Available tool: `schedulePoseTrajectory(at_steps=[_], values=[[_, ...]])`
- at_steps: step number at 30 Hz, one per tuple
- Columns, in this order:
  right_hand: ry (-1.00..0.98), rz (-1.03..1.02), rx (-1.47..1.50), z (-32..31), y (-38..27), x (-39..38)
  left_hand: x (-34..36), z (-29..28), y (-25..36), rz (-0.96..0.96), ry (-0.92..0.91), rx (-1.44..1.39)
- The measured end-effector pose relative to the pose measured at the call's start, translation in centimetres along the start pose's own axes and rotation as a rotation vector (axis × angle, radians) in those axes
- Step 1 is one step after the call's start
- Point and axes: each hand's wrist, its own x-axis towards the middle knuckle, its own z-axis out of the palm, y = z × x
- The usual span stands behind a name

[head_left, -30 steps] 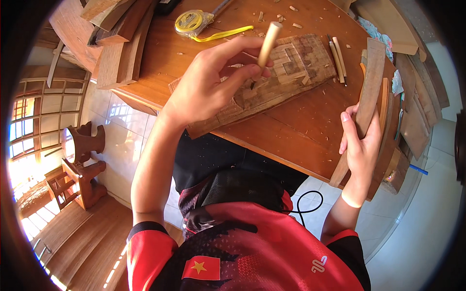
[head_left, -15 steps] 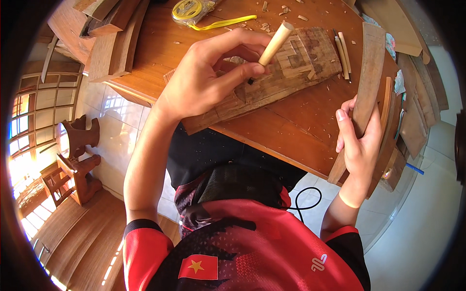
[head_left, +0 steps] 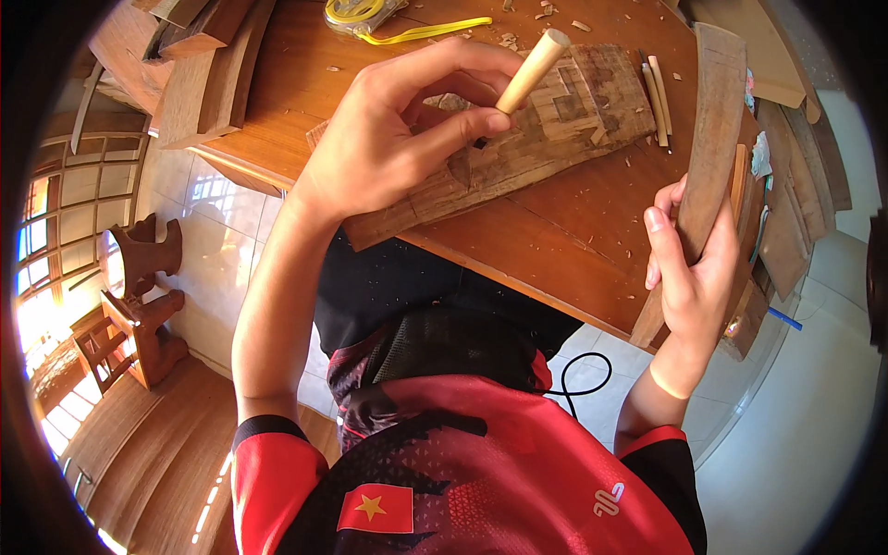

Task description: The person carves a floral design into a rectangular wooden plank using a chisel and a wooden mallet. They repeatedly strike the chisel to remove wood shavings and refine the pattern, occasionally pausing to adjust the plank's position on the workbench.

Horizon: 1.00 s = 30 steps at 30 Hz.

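Note:
My left hand (head_left: 407, 129) is closed around a chisel (head_left: 534, 72), its pale round handle leaning up and to the right. A little dark metal shows below my fingers; the rest of the blade is hidden. Beneath it, a rough brown wooden board (head_left: 592, 102) lies slantwise on the table, with shallow cut recesses in its face. At the right, my right hand (head_left: 689, 254) grips a long flat wooden strip (head_left: 717, 120) by its lower middle. The strip stands tilted, apart from the chisel and the board.
Two slim wooden-handled tools (head_left: 658, 100) lie beside the board's right end. A tape measure (head_left: 359, 13) with a yellow strap is at the back. Wood blocks (head_left: 208, 88) are stacked at the table's left; planks (head_left: 791, 203) lean at the right. Shavings dot the tabletop (head_left: 546, 245).
My right hand and the wooden strip have risen slightly and moved a little to the right. My left hand keeps the chisel over the board, nearly unmoved.

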Motion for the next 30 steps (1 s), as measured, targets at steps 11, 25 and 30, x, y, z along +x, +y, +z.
schedulePoseTrajectory(at_steps=[11, 25, 30], values=[[-0.179, -0.130, -0.144, -0.3, -1.3, -0.1, -0.3, -0.1, 0.0, 0.066, 0.012, 0.091], [-0.300, -0.038, -0.237, -0.2, -6.6, 3.6, 0.9, -0.7, -0.5, 0.144, -0.040, 0.263], [-0.339, 0.034, -0.203, -0.1, -5.9, 4.5, 1.0, -0.9, -0.9, 0.102, -0.049, 0.219]])
